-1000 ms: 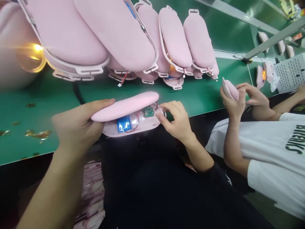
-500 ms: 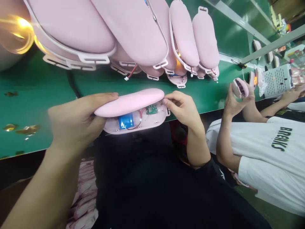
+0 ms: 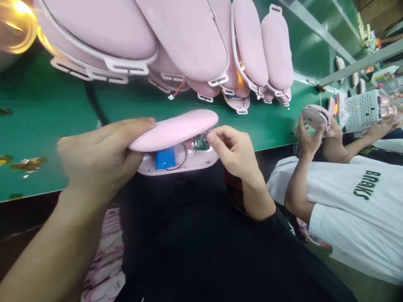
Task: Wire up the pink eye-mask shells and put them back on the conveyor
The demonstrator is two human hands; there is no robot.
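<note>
A pink oval device (image 3: 176, 144), its shell hinged open, lies lengthwise left to right at the green table (image 3: 47, 117) edge. The left hand (image 3: 100, 159) clamps its left end; the right hand (image 3: 234, 153), fingers pinched, touches the circuit board (image 3: 200, 143) at the right end.

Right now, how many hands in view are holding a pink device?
4: the wearer's left hand and right hand on the opened pink device; a co-worker's two hands around another device. Others may be hidden.
</note>
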